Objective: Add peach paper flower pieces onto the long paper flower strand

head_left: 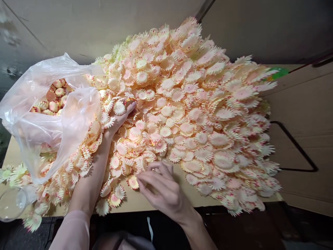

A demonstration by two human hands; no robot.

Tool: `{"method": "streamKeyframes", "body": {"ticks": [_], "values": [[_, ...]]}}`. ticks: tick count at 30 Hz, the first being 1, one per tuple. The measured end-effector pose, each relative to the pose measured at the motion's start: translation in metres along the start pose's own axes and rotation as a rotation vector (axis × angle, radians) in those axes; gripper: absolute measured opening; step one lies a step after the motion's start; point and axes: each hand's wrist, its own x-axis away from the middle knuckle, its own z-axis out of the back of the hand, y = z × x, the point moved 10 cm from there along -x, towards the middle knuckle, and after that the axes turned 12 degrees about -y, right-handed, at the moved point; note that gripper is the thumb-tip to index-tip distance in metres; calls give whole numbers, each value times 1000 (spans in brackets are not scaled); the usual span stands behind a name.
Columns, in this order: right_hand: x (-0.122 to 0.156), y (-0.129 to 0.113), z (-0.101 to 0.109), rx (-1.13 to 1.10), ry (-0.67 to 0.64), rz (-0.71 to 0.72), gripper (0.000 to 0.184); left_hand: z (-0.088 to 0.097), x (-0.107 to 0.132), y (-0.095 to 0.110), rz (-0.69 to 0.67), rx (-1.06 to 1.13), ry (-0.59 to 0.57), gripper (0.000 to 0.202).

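Observation:
A large heap of cream artificial flower petal discs (192, 128) with fringed, pink-red edges covers the table. My left hand (124, 116) reaches into the heap's left part. Its thumb shows, while petal discs cover its fingers, so its grip is hidden. Lower down, my right hand (163, 187) is curled, thumb and forefinger pinched together at the edge of a single petal disc (133, 182) by the table's front edge. Left of my left forearm lies a translucent plastic bag (80, 107), its mouth open on more curled petal discs (54, 100).
A clear round container (13, 203) sits at the table's (179, 184) front left corner. Cardboard panels (304, 132) stand behind and to the right, with a black metal loop (299, 146) on the right one. A green piece (279, 73) sticks out at the heap's far right.

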Motion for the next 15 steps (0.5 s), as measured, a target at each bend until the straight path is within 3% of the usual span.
{"method": "streamKeyframes", "body": {"ticks": [5, 9, 13, 15], "values": [[5, -12, -32, 125, -330, 27, 10, -13, 0, 11, 14, -73, -124, 37], [12, -7, -39, 197, -346, -26, 15, -13, 1, 21, -33, -125, -127, 38], [17, -3, -42, 229, -355, -28, 28, -13, 0, 16, -8, -140, -135, 41], [18, -4, -45, 269, -355, 2, 25, -14, -1, 12, 4, -135, -147, 41]]}}
